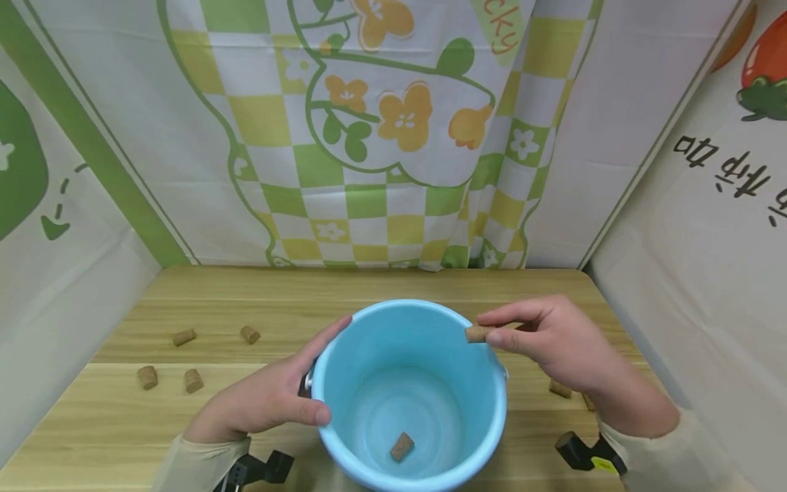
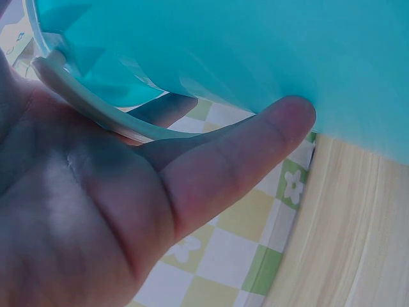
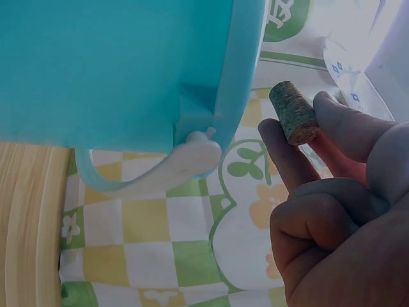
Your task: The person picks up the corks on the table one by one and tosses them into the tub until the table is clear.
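A light blue bucket point(image 1: 408, 328) stands upright on the wooden table, with one cork point(image 1: 402, 447) lying on its bottom. My left hand point(image 1: 277, 393) rests against the bucket's left side, thumb at the rim and fingers extended along the outer wall. In the left wrist view a straight finger point(image 2: 236, 160) presses the wall below the white handle point(image 2: 96, 105). At the right rim, my right hand point(image 1: 553, 342) pinches another cork point(image 1: 476, 333) between thumb and fingers. The right wrist view shows this cork point(image 3: 294, 113) at the fingertips, beside the outside of the rim.
Several loose corks lie left of the bucket, among them a cork point(image 1: 147, 377) nearest the left side. To the right, a cork point(image 1: 559, 389) lies beneath the right wrist, and another is partly hidden by it. A patterned curtain point(image 1: 381, 225) hangs behind the table point(image 1: 295, 290).
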A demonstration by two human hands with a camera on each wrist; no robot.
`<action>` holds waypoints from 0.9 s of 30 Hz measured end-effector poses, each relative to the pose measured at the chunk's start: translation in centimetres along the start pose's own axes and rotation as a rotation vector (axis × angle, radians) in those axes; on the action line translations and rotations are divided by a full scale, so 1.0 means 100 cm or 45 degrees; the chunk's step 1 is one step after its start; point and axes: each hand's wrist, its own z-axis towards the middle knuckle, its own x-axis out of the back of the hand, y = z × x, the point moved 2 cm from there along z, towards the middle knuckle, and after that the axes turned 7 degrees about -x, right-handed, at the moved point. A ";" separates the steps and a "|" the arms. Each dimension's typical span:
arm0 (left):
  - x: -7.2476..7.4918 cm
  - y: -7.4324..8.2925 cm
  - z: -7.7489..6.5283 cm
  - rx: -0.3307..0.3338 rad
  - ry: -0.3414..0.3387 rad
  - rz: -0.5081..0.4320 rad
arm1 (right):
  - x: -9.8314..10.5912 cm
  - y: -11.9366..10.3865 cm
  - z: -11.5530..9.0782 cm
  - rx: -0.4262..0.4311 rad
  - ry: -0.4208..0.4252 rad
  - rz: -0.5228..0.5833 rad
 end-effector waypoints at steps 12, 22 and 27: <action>0.000 -0.001 0.000 -0.011 -0.011 -0.021 | -0.007 -0.002 0.001 0.062 -0.063 0.031; 0.000 -0.001 0.001 -0.011 -0.006 -0.020 | -0.010 -0.003 0.001 0.034 -0.049 0.002; 0.000 0.000 0.000 -0.012 -0.002 -0.001 | -0.010 -0.003 0.000 -0.022 -0.035 0.003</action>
